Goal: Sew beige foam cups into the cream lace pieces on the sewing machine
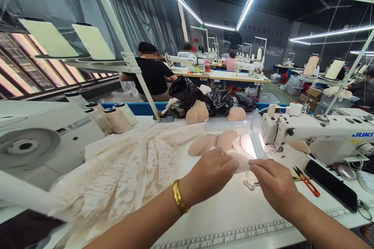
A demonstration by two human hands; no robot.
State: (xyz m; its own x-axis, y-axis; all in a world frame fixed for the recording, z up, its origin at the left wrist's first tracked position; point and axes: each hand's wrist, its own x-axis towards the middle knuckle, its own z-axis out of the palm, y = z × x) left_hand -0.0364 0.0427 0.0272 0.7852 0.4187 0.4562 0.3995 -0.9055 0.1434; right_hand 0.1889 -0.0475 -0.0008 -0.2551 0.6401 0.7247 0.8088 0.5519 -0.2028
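Between my two hands a pale beige fabric piece (242, 163) is stretched just in front of the sewing machine head (273, 126). My left hand (209, 173) has its fingers closed on the left end of the piece. At the opposite end, my right hand (276, 183) pinches the edge with thumb and fingertips. Behind the left hand lies a fanned row of beige oval pads (201, 144), and a brightly lit pad with a dotted lace edge (248, 144) sits under the lamp. Cream lace fabric (128, 171) spreads in folds to the left.
On the right lie red-handled thread snips (306, 181) and a black phone (331, 184). A printed ruler (233, 237) runs along the table's front edge. More pads (197, 112) and black plastic bags (220, 102) are at the back. Thread cones (117, 120) stand left.
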